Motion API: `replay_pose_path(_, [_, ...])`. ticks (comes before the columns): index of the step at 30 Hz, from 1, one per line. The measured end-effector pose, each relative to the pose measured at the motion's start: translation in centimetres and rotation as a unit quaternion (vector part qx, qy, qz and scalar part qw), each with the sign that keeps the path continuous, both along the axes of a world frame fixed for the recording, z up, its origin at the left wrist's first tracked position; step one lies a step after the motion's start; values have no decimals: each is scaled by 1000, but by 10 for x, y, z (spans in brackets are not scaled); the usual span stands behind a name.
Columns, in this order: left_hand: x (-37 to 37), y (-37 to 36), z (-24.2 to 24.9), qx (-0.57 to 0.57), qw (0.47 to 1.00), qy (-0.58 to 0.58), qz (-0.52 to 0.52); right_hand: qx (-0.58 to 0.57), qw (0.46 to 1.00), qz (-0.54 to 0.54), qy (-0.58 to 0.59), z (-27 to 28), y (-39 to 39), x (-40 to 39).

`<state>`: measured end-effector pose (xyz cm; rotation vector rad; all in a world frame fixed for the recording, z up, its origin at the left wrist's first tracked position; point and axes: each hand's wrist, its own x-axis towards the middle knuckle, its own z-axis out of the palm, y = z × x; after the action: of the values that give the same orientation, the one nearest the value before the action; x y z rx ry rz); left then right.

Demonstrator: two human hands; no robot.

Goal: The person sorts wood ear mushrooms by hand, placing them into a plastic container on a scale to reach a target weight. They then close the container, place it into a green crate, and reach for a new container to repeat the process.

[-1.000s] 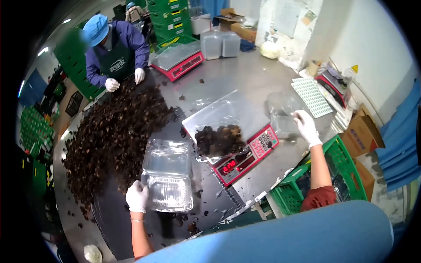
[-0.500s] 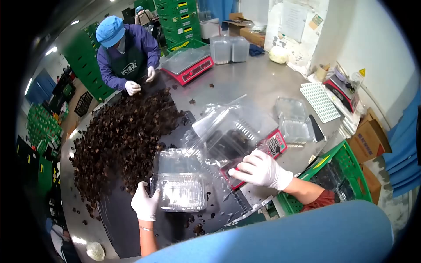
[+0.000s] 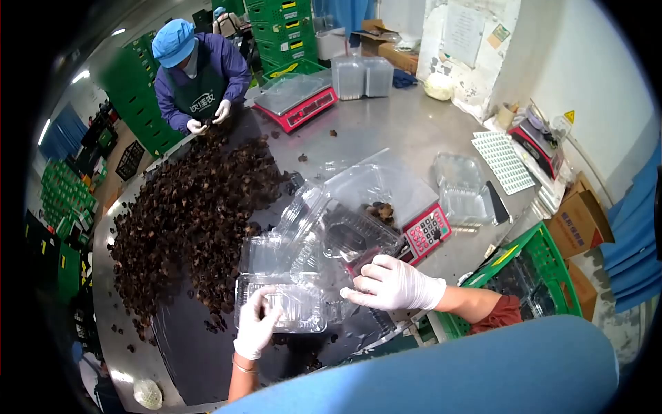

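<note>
My left hand [image 3: 256, 328], in a white glove, has its thumb and fingers apart at the near-left part of a closed-looking clear box [image 3: 300, 310]. My right hand [image 3: 396, 283], also gloved, has its fingers curled at the near edge of an open clear container [image 3: 362, 234], which tilts over the red scale [image 3: 427, 231]. The container's lid [image 3: 303, 207] leans left over other clear plastic. Dark pieces [image 3: 380, 212] lie on or above the scale plate, behind the container. The exact contact of the right fingertips is hard to see.
A large heap of dark, fungus-like pieces [image 3: 200, 221] spreads to the left. A co-worker [image 3: 203, 76] handles pieces at its far end. Another red scale [image 3: 296, 103], stacked clear boxes [image 3: 362, 76], label sheets [image 3: 503, 160], a phone [image 3: 498, 203] and a green crate [image 3: 545, 255] stand around.
My right hand and the open container have moved left and nearer. My left hand has shifted right, over the clear box. Dark pieces now show on the scale side. The co-worker's hands have moved.
</note>
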<state>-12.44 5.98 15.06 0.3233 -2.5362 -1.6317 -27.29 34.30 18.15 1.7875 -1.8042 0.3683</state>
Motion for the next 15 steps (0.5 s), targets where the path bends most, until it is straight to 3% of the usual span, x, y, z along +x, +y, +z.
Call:
replay_pose_path(2, [-3,14,-1,142,989,5,-36,2,1000,7,-6,0,-3,2])
replay_pose_path(3, [-4,18,-3,136,989,-4,-52,-1,1000,17,-7,0,-5,4])
replay_pose_path(8, [-28,32,21,320,939,77,101,-1,993,90,-80,-6,-15,15])
replay_pose_path(11, [-30,25,23,280,933,197,114,20,988,115,-100,-7,-16,17])
replay_pose_path(14, [-19,15,16,215,967,128,37,10,993,92,-73,-2,-14,10])
replay_pose_path(15, [-16,16,26,133,985,106,4,-16,994,87,-71,-3,-14,7])
